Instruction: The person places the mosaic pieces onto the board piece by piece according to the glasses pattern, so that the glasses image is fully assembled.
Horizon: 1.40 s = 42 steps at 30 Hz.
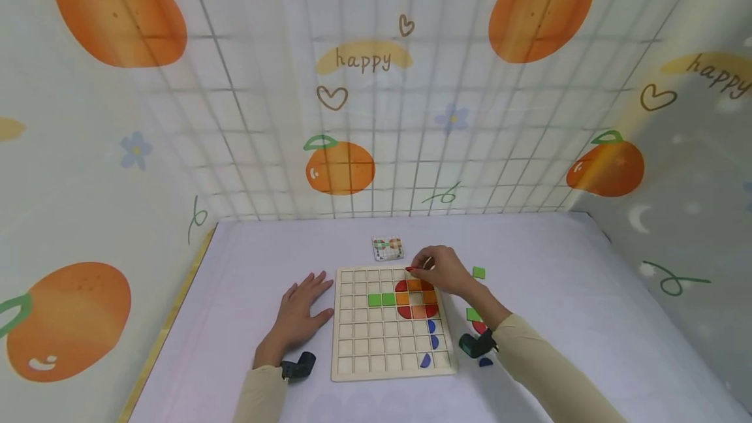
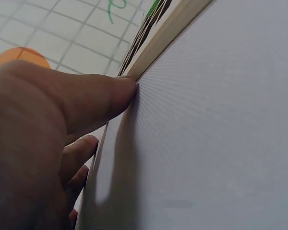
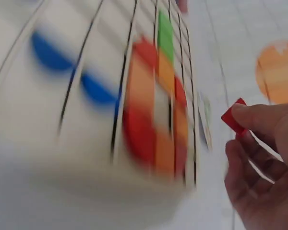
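A pale wooden grid board (image 1: 376, 331) lies on the table, with square compartments. My right hand (image 1: 443, 271) pinches a small red tile (image 3: 234, 117) between thumb and fingertips, above the board's far right corner. Below it a ring of red pieces (image 1: 405, 312) and orange squares (image 1: 402, 299) surrounds one bare compartment. Two green squares (image 1: 382, 299) extend left from that ring. Blue half-discs (image 1: 431, 326) sit in compartments along the right side. My left hand (image 1: 299, 315) rests on the table with fingers spread, its thumb (image 2: 110, 96) at the board's left edge.
A small pattern card (image 1: 388, 249) lies behind the board. To the right are loose green squares (image 1: 478, 273), a red piece (image 1: 480, 327) and a blue half-disc (image 1: 485, 362), partly near the right wrist camera (image 1: 477, 344). A printed curtain (image 1: 376, 109) hangs behind the table.
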Each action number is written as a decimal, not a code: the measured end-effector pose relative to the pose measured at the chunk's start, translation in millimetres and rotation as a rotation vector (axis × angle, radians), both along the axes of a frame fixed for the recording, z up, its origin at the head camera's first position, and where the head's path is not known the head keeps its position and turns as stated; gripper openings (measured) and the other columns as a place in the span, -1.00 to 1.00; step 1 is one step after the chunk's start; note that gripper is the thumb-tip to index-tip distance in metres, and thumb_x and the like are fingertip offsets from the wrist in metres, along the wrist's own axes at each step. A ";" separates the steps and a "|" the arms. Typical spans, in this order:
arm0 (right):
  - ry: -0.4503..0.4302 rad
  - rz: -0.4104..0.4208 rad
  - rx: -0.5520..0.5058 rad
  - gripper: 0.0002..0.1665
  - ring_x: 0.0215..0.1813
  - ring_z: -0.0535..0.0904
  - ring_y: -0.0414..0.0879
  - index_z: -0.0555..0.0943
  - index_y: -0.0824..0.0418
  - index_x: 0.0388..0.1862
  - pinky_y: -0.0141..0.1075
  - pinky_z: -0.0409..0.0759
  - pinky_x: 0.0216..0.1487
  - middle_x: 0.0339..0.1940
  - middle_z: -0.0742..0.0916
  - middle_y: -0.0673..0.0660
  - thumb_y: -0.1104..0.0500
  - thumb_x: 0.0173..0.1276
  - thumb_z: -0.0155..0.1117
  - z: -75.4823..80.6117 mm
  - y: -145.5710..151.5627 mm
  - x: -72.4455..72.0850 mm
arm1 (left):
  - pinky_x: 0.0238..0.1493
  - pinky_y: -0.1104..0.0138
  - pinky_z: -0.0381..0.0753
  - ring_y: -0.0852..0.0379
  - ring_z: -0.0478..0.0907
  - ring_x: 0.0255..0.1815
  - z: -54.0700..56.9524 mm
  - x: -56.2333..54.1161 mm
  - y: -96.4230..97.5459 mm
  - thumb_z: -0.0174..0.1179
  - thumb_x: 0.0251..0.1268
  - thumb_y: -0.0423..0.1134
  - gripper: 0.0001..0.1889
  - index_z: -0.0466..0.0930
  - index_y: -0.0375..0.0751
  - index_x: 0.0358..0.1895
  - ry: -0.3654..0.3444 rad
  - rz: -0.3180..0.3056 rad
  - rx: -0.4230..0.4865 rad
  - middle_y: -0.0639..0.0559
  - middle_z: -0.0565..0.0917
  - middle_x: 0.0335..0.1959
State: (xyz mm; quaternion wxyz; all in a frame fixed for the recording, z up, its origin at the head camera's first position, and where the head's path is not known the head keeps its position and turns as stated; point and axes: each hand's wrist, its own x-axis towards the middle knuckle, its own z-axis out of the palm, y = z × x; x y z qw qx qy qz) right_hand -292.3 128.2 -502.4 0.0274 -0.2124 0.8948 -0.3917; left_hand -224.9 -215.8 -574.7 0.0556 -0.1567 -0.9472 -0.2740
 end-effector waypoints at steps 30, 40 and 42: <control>0.078 -0.044 0.128 -0.87 -0.51 0.56 -0.25 0.77 0.14 -0.51 -0.37 0.58 -0.48 -0.60 0.69 -0.10 0.22 0.25 0.45 -28.4 -90.2 8.9 | 0.46 -0.12 -0.11 -0.10 0.05 0.53 -1.4 0.6 -2.1 0.32 0.25 -0.09 -0.36 0.41 -0.10 0.40 0.014 0.007 0.003 -0.05 0.27 0.49; 0.076 -0.005 0.193 -0.87 -0.49 0.56 -0.25 0.76 0.10 -0.47 -0.38 0.55 -0.50 -0.55 0.68 -0.12 0.16 0.29 0.42 -21.3 -83.6 6.0 | 0.48 -0.09 -0.15 -0.08 0.02 0.54 -1.6 -0.5 -1.4 0.31 0.27 -0.06 -0.36 0.39 -0.09 0.41 -0.001 0.014 0.001 -0.03 0.25 0.51; 0.073 -0.013 0.168 -0.89 -0.47 0.57 -0.22 0.76 0.15 -0.43 -0.35 0.58 -0.45 -0.52 0.69 -0.08 0.19 0.29 0.41 -18.9 -73.4 2.5 | 0.47 -0.10 -0.14 -0.08 0.02 0.54 -2.4 -1.1 -1.1 0.31 0.27 -0.06 -0.36 0.39 -0.09 0.41 0.003 0.009 -0.004 -0.03 0.25 0.51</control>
